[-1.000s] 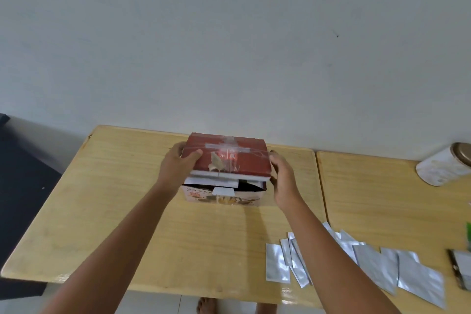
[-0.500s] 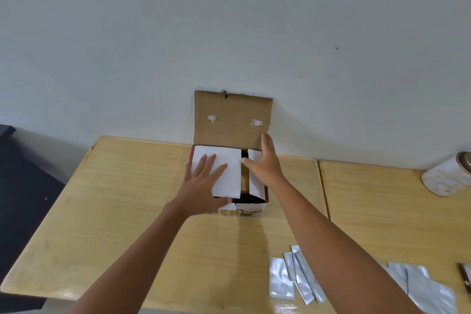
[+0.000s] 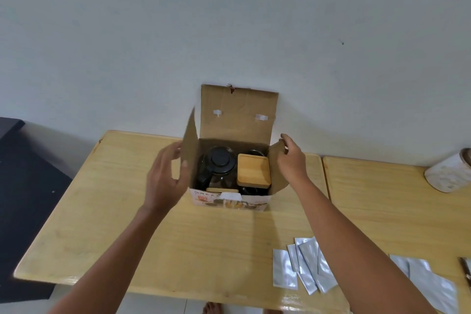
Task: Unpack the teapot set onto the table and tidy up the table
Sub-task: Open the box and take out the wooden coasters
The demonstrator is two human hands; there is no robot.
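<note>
Since half a second ago we are seeing the two white-faced inner flaps swung outward, so the box is now standing open, and both hands have moved from the top of the flaps to its sides.

The wooden worktop [image 3: 107,214] is carrying everything, with a second worktop [image 3: 397,201] butting against it on the right. The cardboard box [image 3: 230,202] is sitting near the far edge of the worktop, its rear flap standing upright against the wall. Our left hand [image 3: 165,176] is holding the left flap [image 3: 190,150], thumb on the inner face and fingers curling behind it, keeping it upright. Our right hand [image 3: 291,160] is pinching the top edge of the right flap [image 3: 276,173], which is leaning outward. The hands are staying well apart, one on each side of the box.

Inside the box, a dark teapot [image 3: 216,171] with a round black lid is sitting on the left, and a square wooden lid [image 3: 253,171] is lying just beside it on the right.

A white jar [image 3: 448,173] is lying tilted at the right edge. Silver foil sachets [image 3: 303,265] are lying fanned out near the front edge, under our right forearm, with more foil packets [image 3: 430,285] farther right.
</note>
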